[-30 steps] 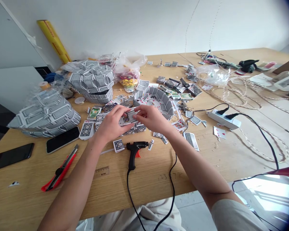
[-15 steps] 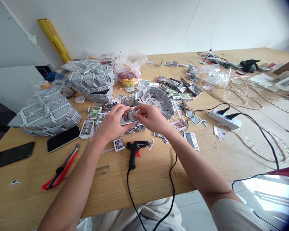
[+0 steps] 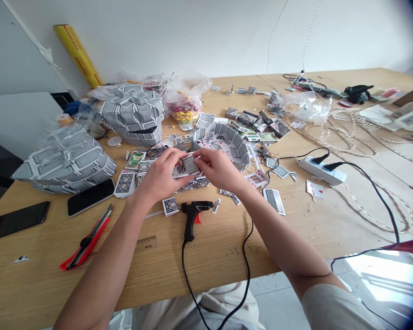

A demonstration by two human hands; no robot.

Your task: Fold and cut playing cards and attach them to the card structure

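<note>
Card piece (image 3: 190, 164): is showing grey-and-white patterning
Glue gun (image 3: 191, 220): is pairing black with a red trigger (image 3: 198, 219)
Cutter (image 3: 86, 243): is combining red and black
Worktop (image 3: 215, 261): is showing light-brown woodgrain
Roll (image 3: 77, 56): is showing yellow

Card (image 3: 190, 165) apparently part-hidden behind fingers (image 3: 206, 158)

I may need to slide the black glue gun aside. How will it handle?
The glue gun lies flat on its side, so it probably won't roll. Its cord drops past the table edge, so it may tug or swivel. The card scrap at its nozzle could drag along.
</note>
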